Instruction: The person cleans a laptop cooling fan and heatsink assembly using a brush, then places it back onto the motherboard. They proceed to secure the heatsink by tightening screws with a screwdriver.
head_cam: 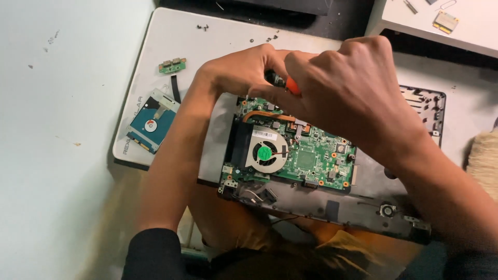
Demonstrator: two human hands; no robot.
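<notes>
**2 hands on a screwdriver above an opened laptop**

Head view: both hands meet over the far edge of a green motherboard (306,155) that sits in a grey laptop base (358,210). The base rests partly on the person's lap and partly on a white panel (171,36) lying on the pale table (62,155). The right hand (347,88) is curled shut around the orange handle of a screwdriver (291,85), of which only a small patch shows between the fingers. The left hand (238,70) is pressed against the same tool from the other side, its fingers closed on the dark part of the shaft; the tip is hidden behind the hands.

On the near-left part of the motherboard sits 1 round cooling fan (265,151) with a green hub, and a copper heat pipe (270,115) curves away from it toward the hands.

On the white panel, near its left edge, lies a hard drive (152,124) with a blue label, and just beyond it a small green circuit board (173,65). A few loose screws (203,26) lie at the panel's far edge. At the far-right corner of the view, a small wireless card (446,21) rests on another white surface.
</notes>
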